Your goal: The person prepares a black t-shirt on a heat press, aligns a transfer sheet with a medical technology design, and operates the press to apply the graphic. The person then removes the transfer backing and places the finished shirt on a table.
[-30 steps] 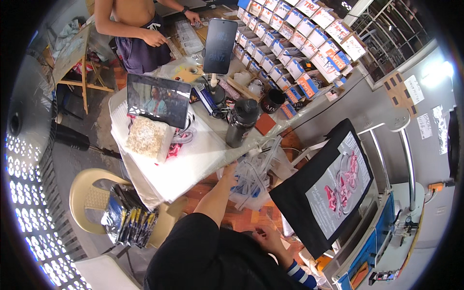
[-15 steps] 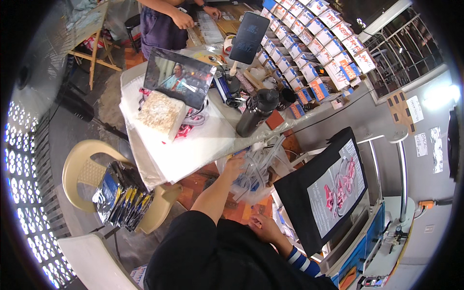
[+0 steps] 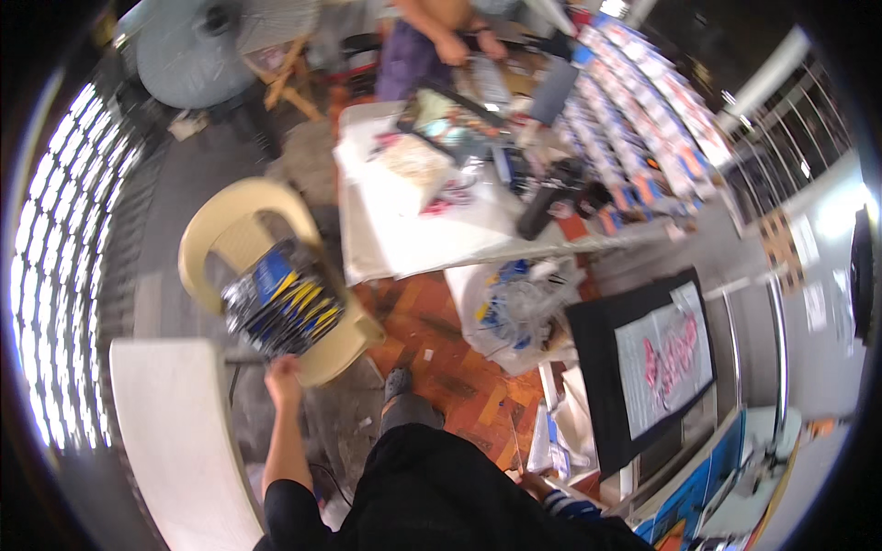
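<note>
My left hand (image 3: 283, 371) is at the near edge of a stack of black plastic packages (image 3: 287, 298) with yellow and blue parts, lying on a beige plastic chair (image 3: 204, 237). Motion blurs its fingers, so whether they touch or grip a package does not show. Low beside my body is my right hand (image 3: 531, 487), partly hidden by my black clothing, near a striped blue and white cuff. To its right, a black fabric piece with a pink and grey print (image 3: 669, 363) lies on a press-like machine.
A clear plastic bag (image 3: 519, 317) hangs by the white-covered table (image 3: 432, 262), which bears a tablet (image 3: 448, 124) and a dark bottle (image 3: 544, 209). A white bench-like surface (image 3: 179, 432) stands at the near left. Another person's hands (image 3: 452, 48) are beyond the table.
My left hand has left the plastic bag and moved left to the packages on the chair. My view has turned left, and my right hand is lower and less visible.
</note>
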The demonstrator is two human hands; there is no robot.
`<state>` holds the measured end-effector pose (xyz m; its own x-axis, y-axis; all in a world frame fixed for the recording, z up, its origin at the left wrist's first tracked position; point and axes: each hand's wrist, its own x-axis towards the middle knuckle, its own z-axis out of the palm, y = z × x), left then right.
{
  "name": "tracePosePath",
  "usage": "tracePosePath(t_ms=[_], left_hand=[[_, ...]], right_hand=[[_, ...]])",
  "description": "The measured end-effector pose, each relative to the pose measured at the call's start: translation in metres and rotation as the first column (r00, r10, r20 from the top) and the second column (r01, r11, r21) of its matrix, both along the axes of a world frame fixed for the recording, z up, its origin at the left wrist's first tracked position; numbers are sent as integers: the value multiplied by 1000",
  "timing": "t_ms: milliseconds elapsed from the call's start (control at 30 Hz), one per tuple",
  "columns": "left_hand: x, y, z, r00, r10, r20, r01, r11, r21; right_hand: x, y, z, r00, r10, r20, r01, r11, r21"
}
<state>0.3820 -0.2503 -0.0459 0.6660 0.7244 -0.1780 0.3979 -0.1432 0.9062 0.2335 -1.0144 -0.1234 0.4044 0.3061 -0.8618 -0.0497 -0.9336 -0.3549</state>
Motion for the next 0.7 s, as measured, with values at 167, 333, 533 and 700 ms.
tracePosePath(t_ms=[167, 333, 533, 700], left_hand=[[-171, 132, 64, 753, 653, 79, -633, 687, 358], [-306, 153, 67, 499, 802, -328, -598, 593, 540], [-366, 149, 44, 726, 625, -286, -234, 617, 752], [-345, 134, 46, 805, 552, -217, -206, 603, 771]], right_hand=[[-1, 35, 37, 997, 72, -31, -75, 991, -107], [95, 94, 47, 864, 475, 165, -472, 879, -61], [221, 296, 85, 825, -544, -153, 565, 777, 278], [220, 428, 154, 934, -358, -7, 330, 853, 405]])
